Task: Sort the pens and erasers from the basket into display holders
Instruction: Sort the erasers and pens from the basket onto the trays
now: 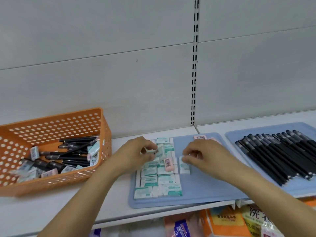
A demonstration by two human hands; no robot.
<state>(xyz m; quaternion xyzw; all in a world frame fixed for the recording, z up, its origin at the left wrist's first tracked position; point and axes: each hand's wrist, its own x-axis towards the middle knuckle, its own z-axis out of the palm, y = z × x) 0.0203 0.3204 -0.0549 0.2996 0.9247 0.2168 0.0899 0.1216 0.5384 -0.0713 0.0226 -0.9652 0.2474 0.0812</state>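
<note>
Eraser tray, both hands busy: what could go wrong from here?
1. The left hand holds an eraser over the stacked green erasers; setting it down carelessly could knock the rows askew.
2. A pink eraser lies tilted on top of the green ones and may slide or end up mixed in.
3. The blue tray overhangs the shelf edge; pressure from the right hand near the front could tip it.

One orange basket sits well left of the fingers. Two blue trays: one under both hands, one to their right. Two hands: left hand, right hand. Pink erasers in plain view on the near tray: two. Green-and-white erasers and black pens overlap too much to count.
</note>
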